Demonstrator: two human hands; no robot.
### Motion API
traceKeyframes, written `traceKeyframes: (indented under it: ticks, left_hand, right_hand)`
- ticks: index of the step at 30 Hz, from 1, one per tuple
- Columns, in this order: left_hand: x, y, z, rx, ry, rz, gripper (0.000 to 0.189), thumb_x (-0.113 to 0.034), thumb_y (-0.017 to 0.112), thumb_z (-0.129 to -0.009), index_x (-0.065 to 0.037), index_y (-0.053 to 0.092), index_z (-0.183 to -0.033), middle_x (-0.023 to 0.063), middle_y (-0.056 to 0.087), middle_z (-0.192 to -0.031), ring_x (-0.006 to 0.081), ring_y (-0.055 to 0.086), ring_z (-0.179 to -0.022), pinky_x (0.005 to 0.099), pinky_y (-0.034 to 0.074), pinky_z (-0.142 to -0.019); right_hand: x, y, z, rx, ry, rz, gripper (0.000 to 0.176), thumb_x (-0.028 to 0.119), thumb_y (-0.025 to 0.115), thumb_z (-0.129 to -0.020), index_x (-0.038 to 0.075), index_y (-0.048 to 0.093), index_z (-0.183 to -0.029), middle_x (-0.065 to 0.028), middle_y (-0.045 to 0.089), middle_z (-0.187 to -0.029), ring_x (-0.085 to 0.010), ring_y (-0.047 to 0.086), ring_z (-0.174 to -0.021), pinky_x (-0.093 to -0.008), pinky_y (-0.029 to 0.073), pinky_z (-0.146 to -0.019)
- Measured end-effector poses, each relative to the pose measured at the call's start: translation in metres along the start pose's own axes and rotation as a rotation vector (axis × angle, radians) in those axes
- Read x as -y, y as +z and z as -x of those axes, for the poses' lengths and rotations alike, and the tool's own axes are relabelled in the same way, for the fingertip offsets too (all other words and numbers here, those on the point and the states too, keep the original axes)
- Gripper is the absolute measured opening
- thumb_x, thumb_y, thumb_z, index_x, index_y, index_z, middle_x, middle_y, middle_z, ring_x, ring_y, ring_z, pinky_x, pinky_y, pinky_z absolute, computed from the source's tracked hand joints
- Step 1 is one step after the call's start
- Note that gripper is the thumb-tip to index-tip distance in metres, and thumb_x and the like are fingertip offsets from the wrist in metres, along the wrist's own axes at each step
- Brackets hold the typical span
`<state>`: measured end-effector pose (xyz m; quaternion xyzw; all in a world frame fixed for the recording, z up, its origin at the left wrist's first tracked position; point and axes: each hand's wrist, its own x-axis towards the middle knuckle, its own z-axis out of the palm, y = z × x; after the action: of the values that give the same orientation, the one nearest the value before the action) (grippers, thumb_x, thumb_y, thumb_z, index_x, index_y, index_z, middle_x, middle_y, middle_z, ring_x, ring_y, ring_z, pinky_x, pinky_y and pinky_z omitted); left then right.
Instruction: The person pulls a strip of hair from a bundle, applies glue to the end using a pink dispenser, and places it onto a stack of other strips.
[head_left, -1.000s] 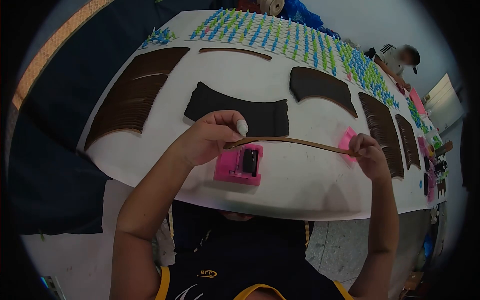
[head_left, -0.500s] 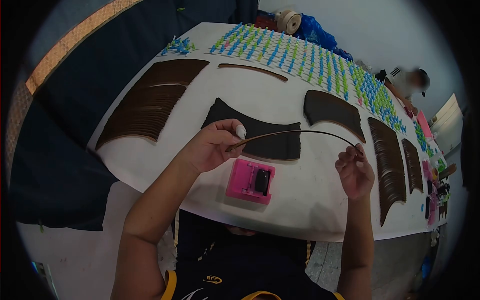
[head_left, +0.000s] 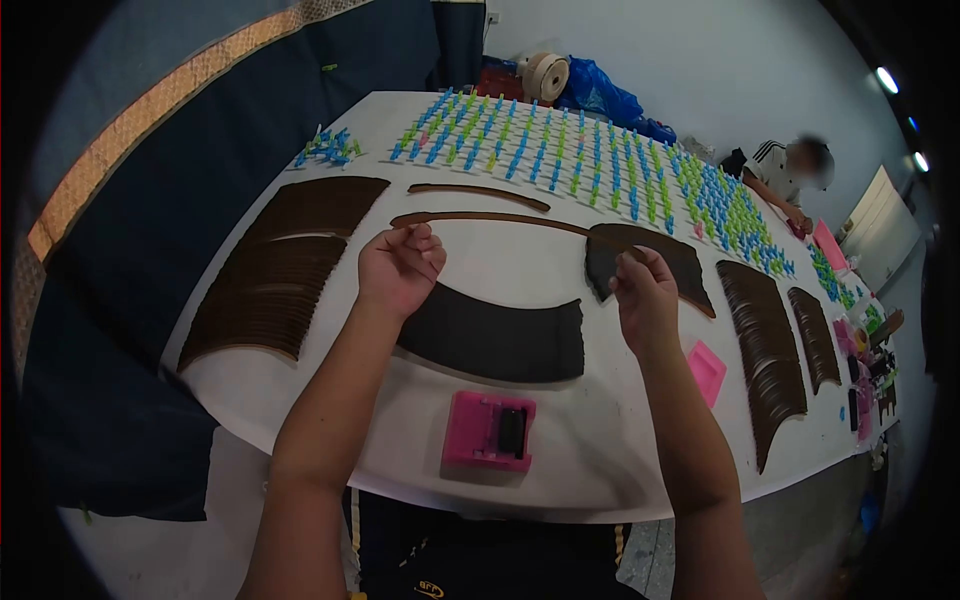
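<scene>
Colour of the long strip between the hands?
Brown strip; shows best in the head view.

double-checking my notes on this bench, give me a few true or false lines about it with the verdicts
1. The left hand and right hand are at opposite ends of one thin brown strip. True.
2. The pink roller device lies beyond the black curved sheet, farther from the person. False: it lies nearer the person.
3. A pink tray lies to the right of the pink roller device. True.
4. The clips along the table's far side are all blue. False: many are green.
</scene>
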<state>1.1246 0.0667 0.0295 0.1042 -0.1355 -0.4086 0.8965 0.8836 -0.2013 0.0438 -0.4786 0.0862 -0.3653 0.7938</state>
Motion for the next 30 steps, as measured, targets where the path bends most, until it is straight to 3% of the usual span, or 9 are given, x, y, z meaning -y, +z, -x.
traceKeyframes:
  ticks: [5, 9, 10, 17, 20, 22, 23, 25, 30]
  left_hand:
    - [-0.001, -0.047, -0.076, -0.581, 0.17, -0.076, 0.025, 0.003, 0.045, -0.1, 0.006, 0.066, -0.112, 0.0144, 0.072, -0.104, 0.0192, 0.065, -0.08, 0.0338, 0.059, -0.077]
    - [0.008, -0.072, -0.121, -0.651, 0.076, -0.345, 0.022, 0.002, 0.046, -0.101, 0.007, 0.059, -0.119, 0.0171, 0.071, -0.108, 0.0222, 0.07, -0.085, 0.0346, 0.063, -0.076]
    - [0.001, -0.084, -0.132, -0.576, -0.07, -0.333, 0.019, 0.0, 0.047, -0.101, 0.006, 0.056, -0.117, 0.017, 0.07, -0.107, 0.0249, 0.072, -0.088, 0.0365, 0.065, -0.078]
    - [0.002, -0.096, -0.175, -0.587, -0.126, -0.504, 0.016, -0.001, 0.048, -0.099, 0.006, 0.061, -0.107, 0.0159, 0.072, -0.1, 0.0263, 0.074, -0.091, 0.0412, 0.068, -0.084]
    - [0.0, -0.085, -0.176, -0.631, -0.282, -0.725, 0.018, -0.006, 0.055, -0.1, 0.003, 0.068, -0.107, 0.0135, 0.073, -0.1, 0.0225, 0.074, -0.089, 0.0345, 0.065, -0.082]
    - [0.005, -0.073, -0.169, -0.496, -0.316, -1.447, 0.021, -0.01, 0.059, -0.097, -0.001, 0.071, -0.113, 0.0128, 0.074, -0.097, 0.0277, 0.075, -0.09, 0.0392, 0.063, -0.082]
    - [0.007, -0.07, -0.165, -0.49, -0.322, -1.451, 0.021, -0.01, 0.059, -0.097, -0.001, 0.071, -0.113, 0.0128, 0.074, -0.097, 0.0277, 0.075, -0.09, 0.0392, 0.063, -0.082]
    - [0.008, -0.073, -0.156, -0.143, -0.077, -2.283, 0.025, -0.015, 0.063, -0.095, -0.005, 0.07, -0.117, 0.0154, 0.072, -0.11, 0.036, 0.073, -0.096, 0.0473, 0.06, -0.088]
    - [0.01, -0.079, -0.139, -0.052, 0.069, -2.511, 0.027, -0.019, 0.064, -0.097, -0.006, 0.064, -0.121, 0.0174, 0.061, -0.132, 0.0416, 0.068, -0.108, 0.0539, 0.056, -0.095]
  right_hand:
    - [-0.041, 0.013, -0.063, -0.013, 0.047, 0.159, 0.015, 0.008, 0.076, -0.098, 0.011, 0.067, -0.11, -0.0003, 0.069, -0.096, -0.0103, 0.065, -0.088, -0.0307, 0.054, -0.08]
    - [-0.066, 0.027, -0.102, 0.043, 0.077, 0.404, 0.013, 0.01, 0.075, -0.097, 0.009, 0.068, -0.108, 0.0, 0.069, -0.098, -0.0099, 0.065, -0.089, -0.0302, 0.055, -0.08]
    - [-0.072, 0.031, -0.11, 0.057, 0.067, 0.476, 0.013, 0.01, 0.075, -0.098, 0.008, 0.068, -0.108, -0.0003, 0.069, -0.098, -0.0101, 0.064, -0.089, -0.0303, 0.055, -0.081]
    - [-0.104, 0.027, -0.159, 0.091, 0.123, 0.731, 0.015, 0.012, 0.075, -0.099, 0.004, 0.068, -0.11, -0.0019, 0.069, -0.099, -0.0107, 0.064, -0.088, -0.0288, 0.055, -0.079]
    - [-0.121, 0.012, -0.178, 0.11, 0.159, 0.922, 0.018, 0.014, 0.076, -0.098, 0.003, 0.069, -0.112, -0.0027, 0.069, -0.098, -0.0114, 0.064, -0.086, -0.0282, 0.054, -0.079]
    - [-0.138, 0.001, -0.192, 0.114, 0.141, 1.064, 0.021, 0.014, 0.076, -0.096, 0.003, 0.069, -0.112, -0.0057, 0.07, -0.1, -0.0155, 0.066, -0.088, -0.0314, 0.055, -0.08]
    - [-0.143, -0.006, -0.197, 0.121, 0.121, 1.21, 0.024, 0.015, 0.077, -0.094, 0.003, 0.07, -0.113, -0.0087, 0.07, -0.102, -0.0196, 0.067, -0.089, -0.0346, 0.056, -0.081]
    - [-0.146, -0.005, -0.196, 0.116, 0.04, 1.356, 0.026, 0.015, 0.077, -0.092, 0.003, 0.07, -0.114, -0.0127, 0.069, -0.107, -0.0261, 0.067, -0.096, -0.0392, 0.056, -0.086]
    - [-0.152, 0.005, -0.181, 0.033, -0.07, 1.564, 0.033, 0.018, 0.078, -0.088, 0.003, 0.07, -0.116, -0.0221, 0.063, -0.124, -0.0417, 0.061, -0.118, -0.049, 0.052, -0.1]
